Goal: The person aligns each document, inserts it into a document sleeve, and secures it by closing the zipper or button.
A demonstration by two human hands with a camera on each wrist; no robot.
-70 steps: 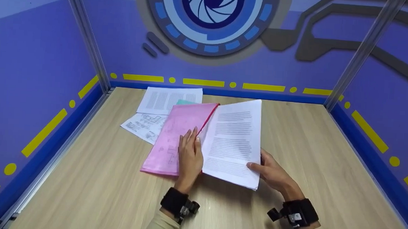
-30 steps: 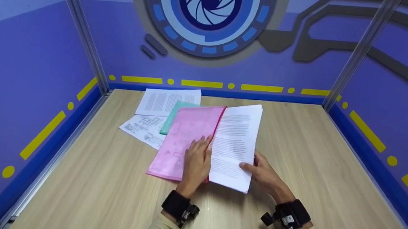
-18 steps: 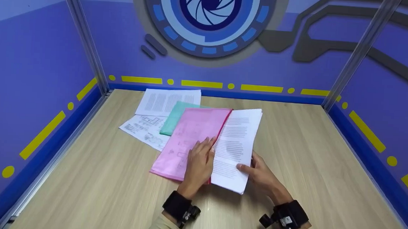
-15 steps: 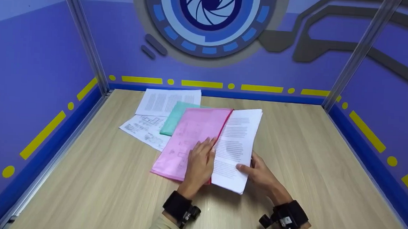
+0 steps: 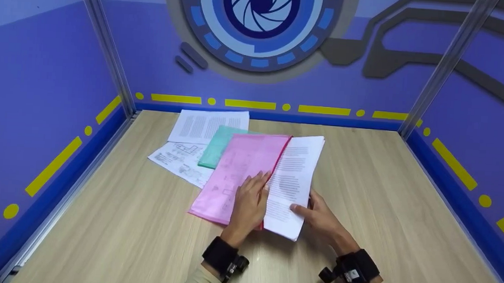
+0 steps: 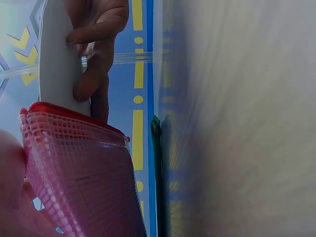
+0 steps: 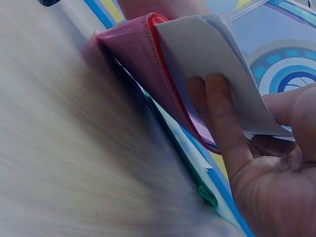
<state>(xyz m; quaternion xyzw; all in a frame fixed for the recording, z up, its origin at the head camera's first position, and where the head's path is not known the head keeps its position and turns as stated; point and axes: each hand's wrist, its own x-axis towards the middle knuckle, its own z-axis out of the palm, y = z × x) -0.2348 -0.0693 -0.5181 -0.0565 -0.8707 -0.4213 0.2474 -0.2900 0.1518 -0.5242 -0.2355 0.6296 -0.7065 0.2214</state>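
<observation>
A pink mesh zipper pouch [image 5: 251,152] with a red zipper edge is held tilted over the table, printed drawings showing faintly through it. My left hand [image 5: 249,204] lies flat on its top by the opening, fingers straight, thumb along the red edge. A stack of printed papers [image 5: 295,174] sits partly inside the pouch, its right part sticking out. My right hand [image 5: 323,218] pinches the stack's right edge, thumb on top and fingers underneath. In the right wrist view those fingers [image 7: 222,108] spread under the papers [image 7: 197,49], beside the pouch's red-edged mouth [image 7: 170,79].
A green zipper pouch [image 5: 212,150] lies on the table behind the pink one, partly covered. Beyond it are a text sheet [image 5: 205,121] and a sheet of drawings [image 5: 173,157]. Blue-purple walls [image 5: 153,45] enclose the wooden table [image 5: 114,220] at the back and sides.
The pink pouch has shifted right over the papers, so less of the stack sticks out. My left hand moved right with it, my right hand slightly left. More of the green pouch shows.
</observation>
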